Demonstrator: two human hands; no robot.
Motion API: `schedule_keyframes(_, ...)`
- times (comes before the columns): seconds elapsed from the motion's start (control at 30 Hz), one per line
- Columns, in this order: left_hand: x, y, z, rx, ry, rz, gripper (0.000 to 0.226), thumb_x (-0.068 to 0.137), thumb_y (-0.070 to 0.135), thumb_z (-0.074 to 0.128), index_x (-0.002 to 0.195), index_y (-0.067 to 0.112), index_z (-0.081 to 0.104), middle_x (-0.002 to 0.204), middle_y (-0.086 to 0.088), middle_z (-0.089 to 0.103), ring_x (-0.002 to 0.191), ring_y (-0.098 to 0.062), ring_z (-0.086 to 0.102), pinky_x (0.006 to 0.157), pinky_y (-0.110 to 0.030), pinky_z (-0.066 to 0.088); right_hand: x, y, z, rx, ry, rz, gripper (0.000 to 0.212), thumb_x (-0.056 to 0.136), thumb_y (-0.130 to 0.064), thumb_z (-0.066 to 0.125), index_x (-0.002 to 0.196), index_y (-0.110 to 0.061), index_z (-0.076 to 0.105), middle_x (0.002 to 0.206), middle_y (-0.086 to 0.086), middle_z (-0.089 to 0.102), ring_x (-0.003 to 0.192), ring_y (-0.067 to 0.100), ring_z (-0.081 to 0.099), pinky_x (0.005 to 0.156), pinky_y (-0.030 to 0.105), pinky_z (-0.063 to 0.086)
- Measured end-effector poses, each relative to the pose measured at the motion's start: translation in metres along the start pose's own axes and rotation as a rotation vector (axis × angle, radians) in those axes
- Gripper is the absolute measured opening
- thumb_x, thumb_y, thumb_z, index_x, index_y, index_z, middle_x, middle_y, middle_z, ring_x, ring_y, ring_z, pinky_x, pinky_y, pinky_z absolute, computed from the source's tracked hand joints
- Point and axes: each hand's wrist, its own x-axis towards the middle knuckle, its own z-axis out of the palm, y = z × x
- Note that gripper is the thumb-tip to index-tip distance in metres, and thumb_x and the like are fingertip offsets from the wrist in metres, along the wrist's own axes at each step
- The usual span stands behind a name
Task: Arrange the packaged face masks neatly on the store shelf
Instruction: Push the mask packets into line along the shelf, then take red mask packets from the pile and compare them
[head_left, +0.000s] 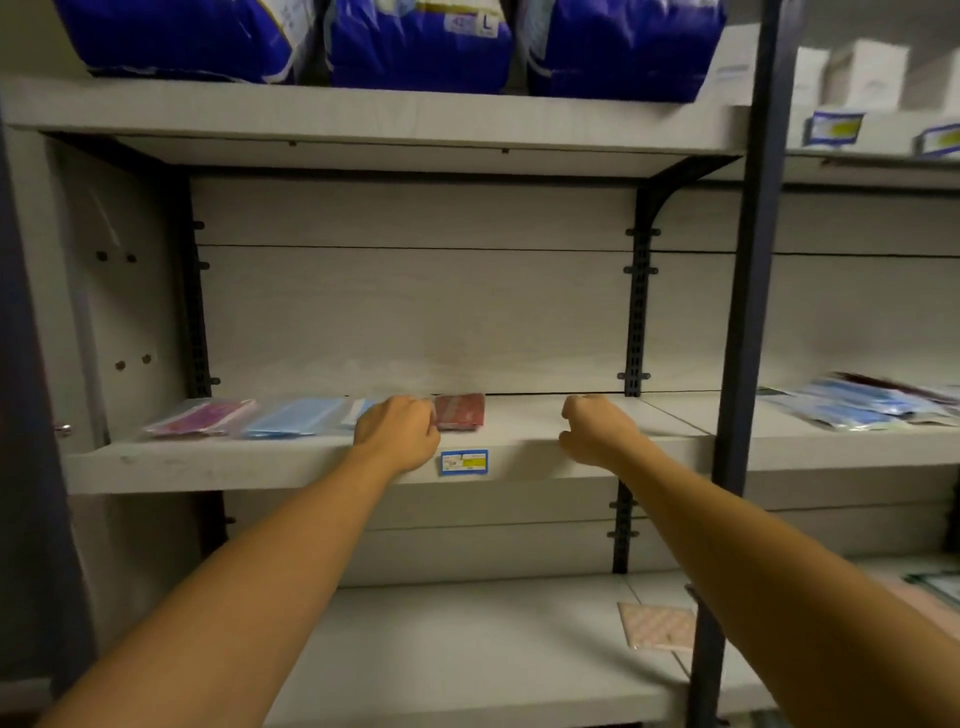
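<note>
A pale wood-grain store shelf (291, 462) fills the middle of the frame, with blue bulk bags (415, 47) stacked on the board above — one shows a readable "L". Along the middle shelf the packaged masks lie flat in a row: a pink pack (200, 417) at the left, a blue pack (296, 417) just beside it, and a red pack (461, 410) near centre frame. The left hand (397, 434) has its fingers curled at the red pack's left edge, seemingly pinching it — probably to nudge it into line with its neighbours. The right hand (597, 428) hangs over the bare stretch of shelf to the right, fingers loosely curled and holding nothing, likely ready to steady or fetch. A blue-framed price tag (464, 461) sits on the shelf's front lip; its print is too blurred to read. At the right edge of the frame a loose heap of blue packs (857, 405) waits on the next bay, not yet straightened.
</note>
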Motion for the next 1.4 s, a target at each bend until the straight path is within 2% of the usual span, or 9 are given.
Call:
schedule_keyframes(0.27, -0.008, 0.031, -0.011, -0.04, 0.03, 0.027, 0.028, 0.092, 0.027, 0.054, 0.116, 0.019, 0.067, 0.115, -0.006, 0.067, 0.097, -0.027, 0.063, 0.078, -0.037, 0.056, -0.033, 0.035, -0.022, -0.024, 0.055, 0.053, 0.028, 0.093, -0.019, 0.056, 0.12, -0.012, 0.055, 0.113, 0.01, 0.061, 0.095, 0.027, 0.06, 0.084, 0.042, 0.057)
schedule_keyframes(0.47, 0.0, 0.08, -0.006, -0.044, 0.043, 0.064, 0.026, 0.091, 0.024, 0.052, 0.11, 0.02, 0.069, 0.114, -0.008, 0.068, 0.098, -0.032, 0.063, 0.076, -0.033, 0.051, -0.051, 0.089, -0.036, -0.023, 0.063, 0.109, 0.029, 0.091, -0.015, 0.059, 0.119, -0.013, 0.057, 0.106, 0.007, 0.061, 0.089, 0.023, 0.061, 0.083, 0.04, 0.059)
schedule_keyframes(0.67, 0.011, 0.163, -0.002, -0.073, 0.076, 0.121, 0.032, 0.094, 0.027, 0.051, 0.121, 0.02, 0.065, 0.125, -0.005, 0.065, 0.109, -0.029, 0.061, 0.086, -0.036, 0.053, -0.075, 0.167, -0.05, -0.048, 0.072, 0.153, 0.026, 0.09, -0.022, 0.068, 0.113, -0.015, 0.056, 0.107, 0.007, 0.062, 0.096, 0.023, 0.06, 0.088, 0.039, 0.056)
schedule_keyframes(0.8, 0.015, 0.225, 0.007, -0.065, 0.051, 0.165, 0.034, 0.095, 0.026, 0.048, 0.126, 0.023, 0.061, 0.128, -0.001, 0.062, 0.111, -0.026, 0.06, 0.083, -0.034, 0.05, -0.092, 0.226, -0.058, -0.053, 0.099, 0.189, 0.027, 0.094, -0.021, 0.065, 0.117, -0.011, 0.054, 0.107, 0.008, 0.058, 0.093, 0.021, 0.057, 0.085, 0.033, 0.055)
schedule_keyframes(0.97, 0.022, 0.307, 0.013, -0.069, -0.007, 0.168, 0.037, 0.095, 0.024, 0.048, 0.13, 0.023, 0.059, 0.132, -0.001, 0.061, 0.111, -0.025, 0.06, 0.081, -0.033, 0.05, -0.108, 0.303, -0.075, -0.071, 0.058, 0.199, 0.026, 0.093, -0.02, 0.064, 0.116, -0.011, 0.055, 0.101, 0.006, 0.058, 0.088, 0.019, 0.058, 0.082, 0.033, 0.056)
schedule_keyframes(1.07, 0.025, 0.356, 0.016, -0.073, -0.033, 0.16, 0.036, 0.094, 0.023, 0.05, 0.129, 0.024, 0.059, 0.129, 0.0, 0.063, 0.109, -0.025, 0.061, 0.083, -0.034, 0.053, -0.118, 0.346, -0.085, -0.13, 0.026, 0.202, 0.023, 0.093, -0.017, 0.062, 0.114, -0.011, 0.054, 0.098, 0.006, 0.059, 0.085, 0.02, 0.059, 0.074, 0.03, 0.053)
schedule_keyframes(1.2, 0.02, 0.417, 0.023, -0.026, 0.026, 0.158, 0.033, 0.093, 0.023, 0.048, 0.123, 0.021, 0.061, 0.119, -0.001, 0.066, 0.098, -0.024, 0.063, 0.075, -0.033, 0.054, -0.128, 0.402, -0.095, -0.196, -0.001, 0.221, 0.018, 0.09, -0.015, 0.058, 0.108, -0.01, 0.056, 0.091, 0.004, 0.057, 0.078, 0.019, 0.055, 0.058, 0.025, 0.042)
schedule_keyframes(1.4, 0.015, 0.486, 0.031, 0.005, 0.01, 0.163, 0.037, 0.095, 0.024, 0.045, 0.128, 0.02, 0.06, 0.123, -0.004, 0.063, 0.101, -0.027, 0.063, 0.07, -0.032, 0.046, -0.137, 0.466, -0.1, -0.187, -0.023, 0.196, 0.023, 0.091, -0.018, 0.058, 0.113, -0.014, 0.052, 0.1, 0.004, 0.056, 0.087, 0.021, 0.056, 0.07, 0.03, 0.051)
